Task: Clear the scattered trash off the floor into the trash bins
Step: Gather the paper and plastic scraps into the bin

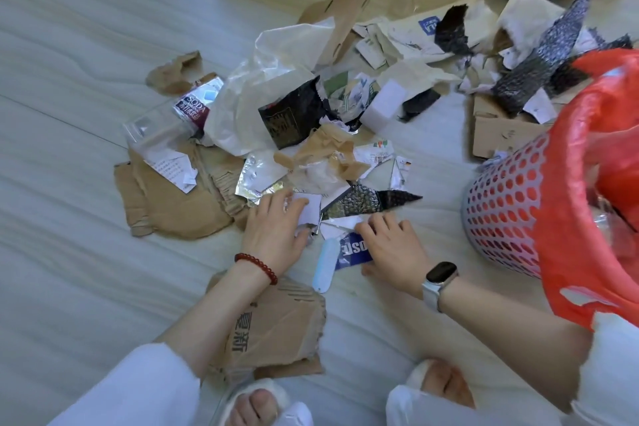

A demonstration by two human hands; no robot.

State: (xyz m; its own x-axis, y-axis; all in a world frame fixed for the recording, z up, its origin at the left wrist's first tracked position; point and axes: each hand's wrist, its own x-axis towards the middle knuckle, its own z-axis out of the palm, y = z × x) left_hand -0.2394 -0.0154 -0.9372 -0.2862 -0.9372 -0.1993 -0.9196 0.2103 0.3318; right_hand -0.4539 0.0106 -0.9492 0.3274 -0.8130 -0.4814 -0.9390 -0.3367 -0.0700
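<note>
Head view: left hand [276, 225] spread on white paper scrap [309, 209]; right hand [390, 245] pinching blue wrapper [352, 250] beside bin [508, 204].

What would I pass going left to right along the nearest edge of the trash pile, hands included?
Torn cardboard sheet → left hand → pale blue plastic strip → blue printed wrapper → right hand → perforated trash bin with red liner.
</note>
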